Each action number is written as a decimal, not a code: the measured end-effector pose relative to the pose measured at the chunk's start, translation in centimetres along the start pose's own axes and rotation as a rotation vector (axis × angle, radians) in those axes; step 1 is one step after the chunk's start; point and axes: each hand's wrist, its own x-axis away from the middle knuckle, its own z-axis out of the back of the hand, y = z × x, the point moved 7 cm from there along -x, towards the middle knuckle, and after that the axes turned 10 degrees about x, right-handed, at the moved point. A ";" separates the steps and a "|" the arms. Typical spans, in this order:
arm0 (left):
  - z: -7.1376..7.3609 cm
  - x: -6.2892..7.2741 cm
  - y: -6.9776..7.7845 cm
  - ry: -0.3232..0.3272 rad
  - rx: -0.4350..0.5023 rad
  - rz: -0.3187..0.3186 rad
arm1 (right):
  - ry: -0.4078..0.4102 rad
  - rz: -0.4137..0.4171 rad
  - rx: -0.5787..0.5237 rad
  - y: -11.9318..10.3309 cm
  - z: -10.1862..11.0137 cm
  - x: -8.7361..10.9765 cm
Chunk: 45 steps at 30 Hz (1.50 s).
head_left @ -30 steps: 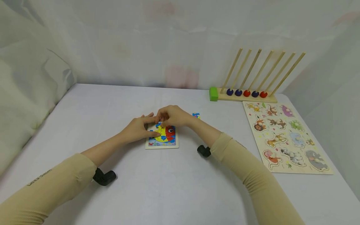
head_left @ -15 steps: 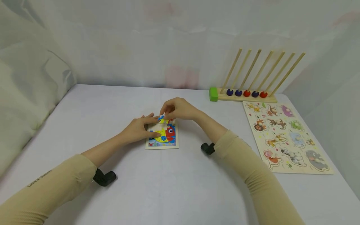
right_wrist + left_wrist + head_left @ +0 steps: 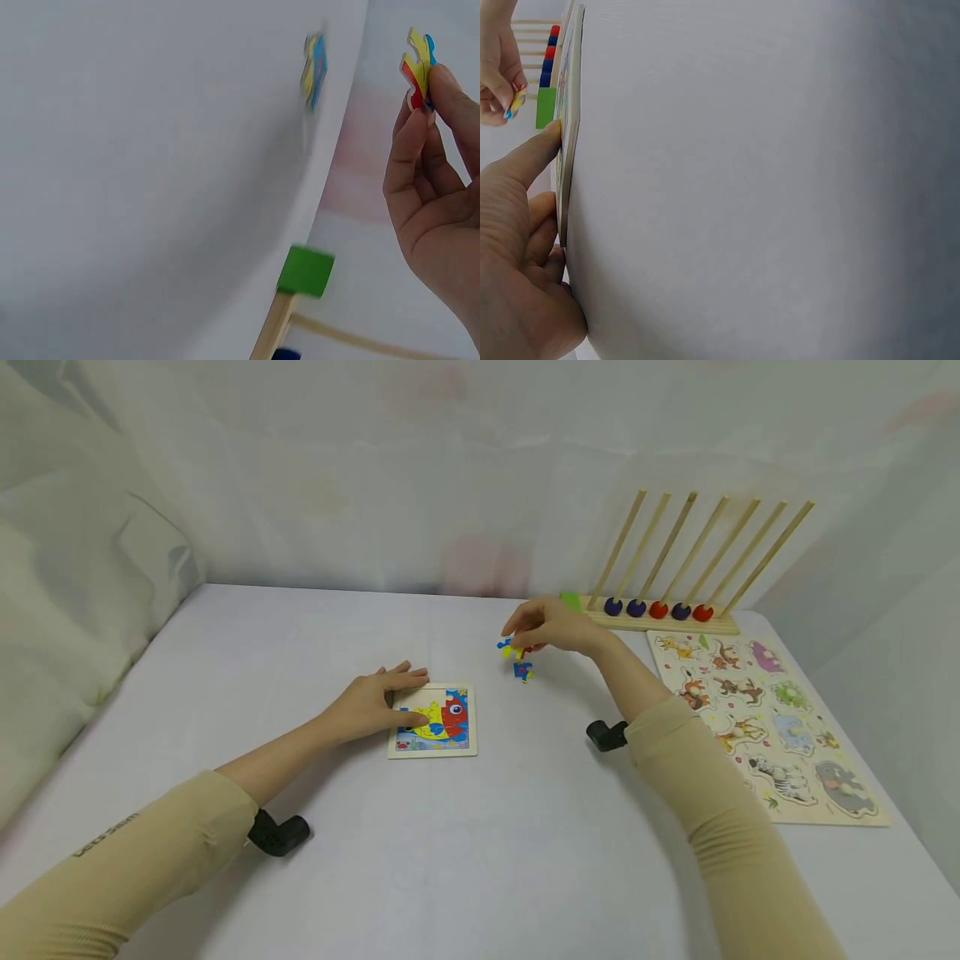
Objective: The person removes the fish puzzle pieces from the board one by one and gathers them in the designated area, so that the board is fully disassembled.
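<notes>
A small wooden fish jigsaw tray (image 3: 442, 754) lies in the middle of the table, with a bare strip along its upper part. My left hand (image 3: 365, 704) rests at its left side, fingers spread and thumb on the picture. In the left wrist view that thumb (image 3: 540, 154) touches the tray's face. To the right of the tray, my right hand (image 3: 558, 625) pinches a blue, yellow and red jigsaw piece (image 3: 418, 75) between thumb and fingertips, raised off the table. Just below it in the head view, another jigsaw piece (image 3: 522, 672), blue and yellow, lies on the table.
A wooden bead rack (image 3: 660, 620) with upright rods, a few beads and a green end block (image 3: 306, 271) stands at the back right. In front of it lies an animal peg puzzle board (image 3: 795, 810). A pale cloth wall (image 3: 337, 485) closes off the back.
My right hand has lifted the jigsaw piece out of the tray and carried it right, beside the loose piece. The tray's upper strip is now bare. My left hand has stayed put.
</notes>
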 end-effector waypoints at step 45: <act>0.0 0.1 0.1 -0.002 -0.004 0.015 | -0.107 -0.193 0.214 6.4 1.4 1.2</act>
